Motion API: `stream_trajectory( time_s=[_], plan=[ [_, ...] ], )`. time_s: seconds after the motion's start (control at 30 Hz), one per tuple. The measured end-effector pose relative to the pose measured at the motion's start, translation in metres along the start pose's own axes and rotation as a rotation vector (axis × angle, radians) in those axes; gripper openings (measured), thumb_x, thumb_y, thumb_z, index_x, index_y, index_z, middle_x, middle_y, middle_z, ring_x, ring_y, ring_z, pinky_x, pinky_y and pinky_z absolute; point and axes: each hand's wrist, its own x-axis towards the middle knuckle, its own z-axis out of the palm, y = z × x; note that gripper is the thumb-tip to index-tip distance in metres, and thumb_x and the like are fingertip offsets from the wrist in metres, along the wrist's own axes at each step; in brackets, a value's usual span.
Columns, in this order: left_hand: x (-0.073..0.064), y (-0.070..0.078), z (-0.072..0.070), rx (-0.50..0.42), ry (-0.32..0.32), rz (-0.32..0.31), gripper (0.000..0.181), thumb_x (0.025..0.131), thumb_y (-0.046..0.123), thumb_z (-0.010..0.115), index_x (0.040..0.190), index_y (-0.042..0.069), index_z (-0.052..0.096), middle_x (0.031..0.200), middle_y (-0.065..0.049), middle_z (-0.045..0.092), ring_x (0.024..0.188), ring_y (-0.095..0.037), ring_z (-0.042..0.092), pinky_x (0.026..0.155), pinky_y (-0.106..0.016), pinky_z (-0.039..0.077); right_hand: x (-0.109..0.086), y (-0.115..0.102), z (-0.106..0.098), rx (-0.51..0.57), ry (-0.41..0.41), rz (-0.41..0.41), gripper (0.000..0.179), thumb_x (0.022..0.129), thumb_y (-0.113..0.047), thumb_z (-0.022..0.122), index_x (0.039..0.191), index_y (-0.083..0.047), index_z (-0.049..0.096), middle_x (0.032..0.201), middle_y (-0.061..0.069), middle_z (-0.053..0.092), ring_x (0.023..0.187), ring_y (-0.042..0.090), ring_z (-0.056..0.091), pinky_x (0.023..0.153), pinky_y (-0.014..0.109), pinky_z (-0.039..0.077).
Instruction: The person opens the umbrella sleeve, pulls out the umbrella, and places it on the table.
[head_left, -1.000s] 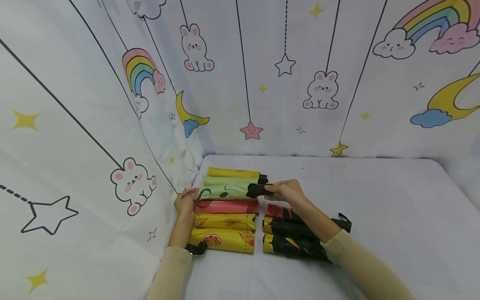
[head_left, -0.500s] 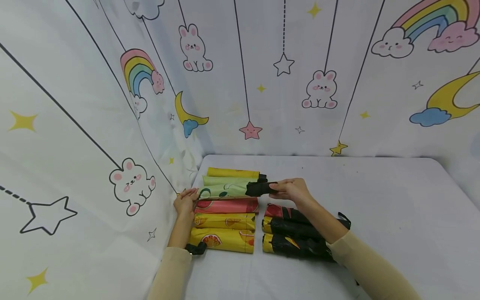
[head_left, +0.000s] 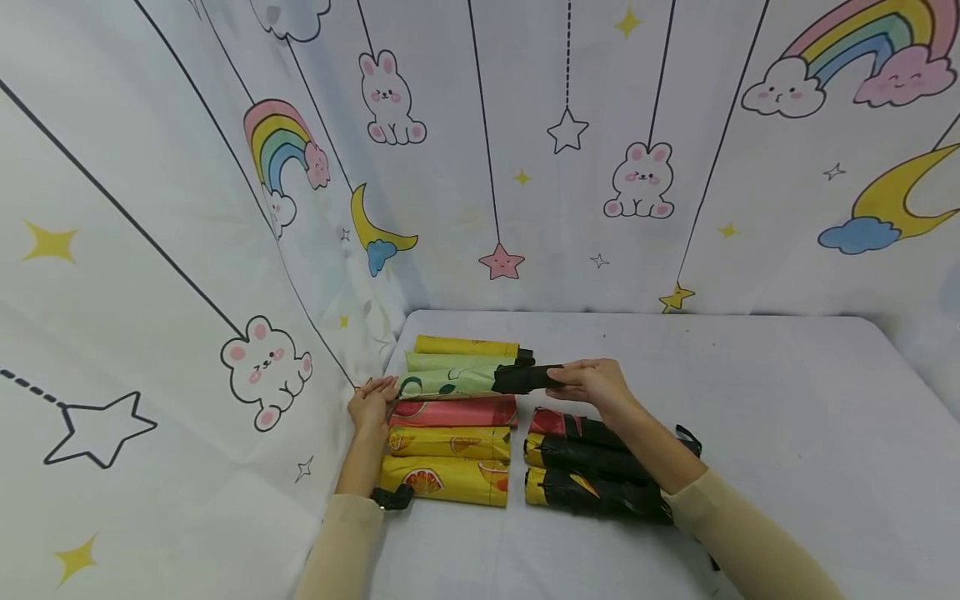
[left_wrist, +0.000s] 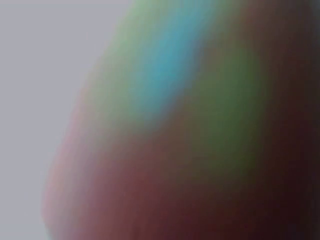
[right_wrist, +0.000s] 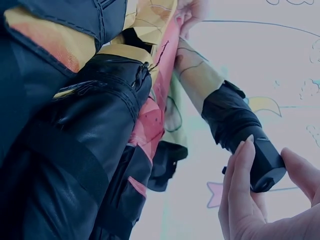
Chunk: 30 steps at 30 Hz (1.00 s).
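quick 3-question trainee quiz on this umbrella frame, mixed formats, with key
1. True or false: the right hand holds the black handle of the pale green umbrella.
2. How many folded umbrellas lie in the left column? A four, B six, C eight.
3. Fill in: the left hand rests at the column's ____ end.

Key: 1 true. 2 B. 3 left.

Wall [head_left: 225, 275] blocks left of umbrella rows [head_left: 450, 454]; table [head_left: 787, 417] right side open.
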Motion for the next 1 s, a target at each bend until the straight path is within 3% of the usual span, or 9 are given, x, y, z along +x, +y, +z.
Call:
stream_trajectory(
  time_s=[0.47, 0.77, 1.0],
  plan=[
    [-0.003, 0.001, 0.000, -0.004, -0.006, -0.009, 0.048, 0.098, -0.012, 0.061, 0.144, -0.010, 0.048, 0.143, -0.026, 0.058, 0.131, -0.031, 0.061, 0.105, -0.031, 0.053, -0.005, -0.002, -0.011, 0.001, 0.017, -0.015, 0.040, 0.092, -0.020, 0.083, 0.114, 0.011, 0.068, 0.116, 0.017, 0.069, 0.094, 0.028, 0.078, 0.093, 0.044, 0.061],
    [-0.002, 0.000, 0.000, -0.007, 0.014, 0.003, 0.043, 0.096, -0.012, 0.063, 0.138, -0.009, 0.055, 0.122, -0.015, 0.071, 0.109, -0.017, 0.074, 0.085, -0.022, 0.060, -0.008, -0.004, -0.015, 0.044, 0.004, -0.025, 0.034, 0.094, -0.014, 0.080, 0.111, 0.011, 0.067, 0.106, 0.012, 0.074, 0.092, 0.028, 0.078, 0.093, 0.044, 0.061],
    [-0.002, -0.002, 0.000, -0.010, -0.009, -0.019, 0.048, 0.096, -0.012, 0.064, 0.142, -0.008, 0.051, 0.133, -0.019, 0.065, 0.123, -0.024, 0.068, 0.092, -0.023, 0.058, -0.009, -0.002, -0.019, 0.081, -0.003, -0.018, 0.029, 0.096, -0.011, 0.076, 0.110, 0.012, 0.066, 0.104, 0.011, 0.075, 0.093, 0.027, 0.078, 0.095, 0.045, 0.060]
  ],
)
